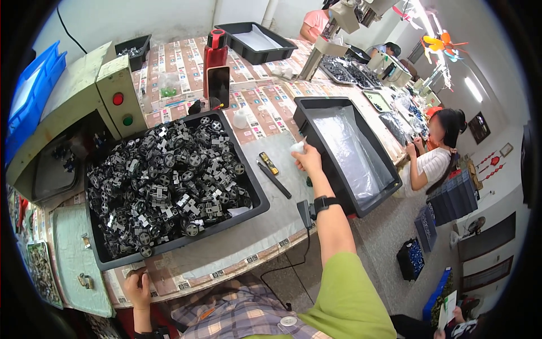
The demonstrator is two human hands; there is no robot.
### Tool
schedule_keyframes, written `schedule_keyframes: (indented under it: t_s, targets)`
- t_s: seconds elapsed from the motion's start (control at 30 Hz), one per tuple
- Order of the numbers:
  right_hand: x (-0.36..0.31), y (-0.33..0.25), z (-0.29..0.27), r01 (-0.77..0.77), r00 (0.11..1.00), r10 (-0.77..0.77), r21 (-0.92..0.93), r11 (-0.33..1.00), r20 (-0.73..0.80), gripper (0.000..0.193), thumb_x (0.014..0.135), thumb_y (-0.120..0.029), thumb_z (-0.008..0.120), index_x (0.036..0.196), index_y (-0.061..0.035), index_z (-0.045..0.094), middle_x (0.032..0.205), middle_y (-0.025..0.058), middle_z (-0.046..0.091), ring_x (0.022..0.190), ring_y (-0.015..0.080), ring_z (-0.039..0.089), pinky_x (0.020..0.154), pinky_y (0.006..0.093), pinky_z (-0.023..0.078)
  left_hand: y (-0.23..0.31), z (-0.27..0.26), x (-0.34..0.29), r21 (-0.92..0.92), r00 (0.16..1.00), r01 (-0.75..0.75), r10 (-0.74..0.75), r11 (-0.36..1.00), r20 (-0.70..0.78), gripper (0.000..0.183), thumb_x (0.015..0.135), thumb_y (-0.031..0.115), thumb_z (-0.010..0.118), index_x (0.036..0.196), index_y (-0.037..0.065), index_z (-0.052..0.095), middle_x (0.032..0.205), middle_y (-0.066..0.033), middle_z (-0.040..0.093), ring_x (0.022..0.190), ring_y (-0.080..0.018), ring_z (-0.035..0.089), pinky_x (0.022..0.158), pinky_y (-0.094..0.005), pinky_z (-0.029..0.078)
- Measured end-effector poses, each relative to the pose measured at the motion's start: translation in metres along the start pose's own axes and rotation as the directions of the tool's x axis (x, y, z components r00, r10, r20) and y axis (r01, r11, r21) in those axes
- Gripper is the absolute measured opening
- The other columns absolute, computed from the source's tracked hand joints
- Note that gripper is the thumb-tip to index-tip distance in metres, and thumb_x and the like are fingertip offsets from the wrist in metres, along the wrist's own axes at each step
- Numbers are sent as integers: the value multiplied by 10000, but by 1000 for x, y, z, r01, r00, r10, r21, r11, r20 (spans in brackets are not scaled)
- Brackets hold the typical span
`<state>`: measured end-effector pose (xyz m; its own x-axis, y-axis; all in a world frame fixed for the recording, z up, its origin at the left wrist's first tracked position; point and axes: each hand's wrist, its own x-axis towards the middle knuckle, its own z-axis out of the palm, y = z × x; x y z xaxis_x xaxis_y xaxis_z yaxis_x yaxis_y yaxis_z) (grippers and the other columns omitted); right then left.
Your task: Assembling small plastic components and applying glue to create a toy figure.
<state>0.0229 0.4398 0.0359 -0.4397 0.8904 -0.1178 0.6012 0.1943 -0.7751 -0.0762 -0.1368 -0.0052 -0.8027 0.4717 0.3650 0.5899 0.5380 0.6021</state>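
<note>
My right hand (308,162) reaches out over the grey sheet on the table, closed around a small white bottle with a pointed tip (297,147), beside the near side of a black tray (364,210) with clear plastic film in it. Below the hand lie a black cutter-like tool (274,179) and a small yellow-and-black part (269,163). My left hand (137,287) rests at the table's front edge with its fingers curled; I see nothing in it. Just beyond it is a large black tray (261,204) heaped with black-and-grey wheeled toy chassis (169,181).
A beige machine (110,85) with red and green buttons stands left. Behind the heaped tray are a red bottle (216,53), a phone (219,87) and a white bottle (240,118). A black cable (307,248) hangs off the front edge. Another person (432,147) works at the right.
</note>
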Motion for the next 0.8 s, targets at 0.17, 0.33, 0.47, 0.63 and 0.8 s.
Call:
schedule_keyframes:
  t_s: [0.17,0.33,0.47,0.63,0.8]
  targets:
    - [-16,1,9,20,999,-24,89,996,45,503,701,-137,677,1151,-9,492,600,74,597,420,108,537,378,237,423,-3,3,-2,3,1000,-9,9,1000,3,119,786,130,572,759,22,612,612,-99,503,548,-243,457,509,-338,335]
    - [-25,3,1,131,985,-148,-181,975,-86,498,684,-214,701,1099,-28,500,644,106,617,538,211,600,506,325,476,-5,5,-5,-37,998,59,-58,998,39,129,790,142,569,795,27,629,624,-104,530,568,-257,478,531,-340,357]
    - [-63,-51,1,283,918,-367,-395,874,-154,302,703,-260,658,889,-36,576,738,145,631,747,315,612,673,401,468,-7,4,-4,-19,999,49,-48,999,22,129,788,130,563,775,14,618,632,-107,544,570,-249,490,528,-342,361]
    - [-43,-51,59,490,833,-518,-694,527,195,155,732,-200,578,765,-58,634,734,142,632,718,291,625,628,377,490,-1,0,-2,-84,995,95,-92,992,29,126,786,116,555,759,8,614,636,-112,548,567,-253,493,528,-346,362]
    - [-16,-39,83,461,856,-456,-758,462,243,132,700,-131,546,718,-34,633,752,159,635,728,278,631,635,388,496,-15,0,-6,-16,993,77,-76,997,90,125,786,119,559,749,10,608,621,-108,525,571,-254,485,523,-341,357]
